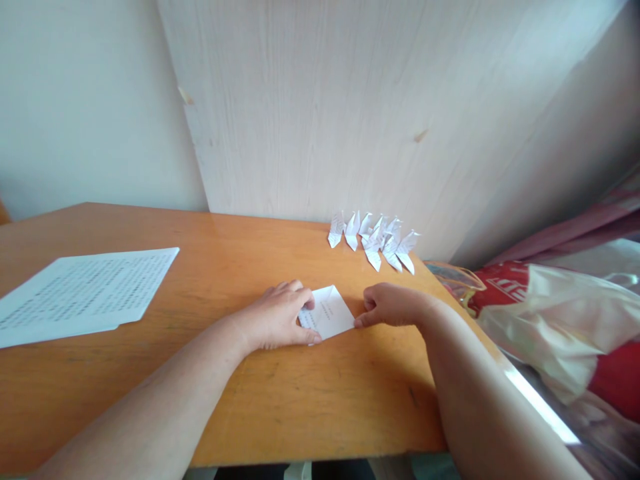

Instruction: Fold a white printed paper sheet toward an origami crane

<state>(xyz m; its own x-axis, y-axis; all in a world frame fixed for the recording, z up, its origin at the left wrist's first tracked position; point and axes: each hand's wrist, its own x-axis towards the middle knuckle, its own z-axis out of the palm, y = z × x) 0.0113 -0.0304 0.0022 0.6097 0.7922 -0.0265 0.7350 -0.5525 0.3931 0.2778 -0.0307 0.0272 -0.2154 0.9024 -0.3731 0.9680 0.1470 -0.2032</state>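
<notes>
A small folded piece of printed white paper [331, 312] lies on the orange wooden table [210, 267]. My left hand [277, 317] rests on the paper's left part, fingers curled and pressing it flat. My right hand [393, 305] pinches the paper's right corner between thumb and fingers. Both forearms reach in from the near edge.
Several folded white paper cranes [374, 239] stand in a cluster at the table's far right, by a pale wood panel [350, 100]. A stack of printed sheets [83, 292] lies at the left. Red and clear plastic bags [550, 313] sit past the table's right edge.
</notes>
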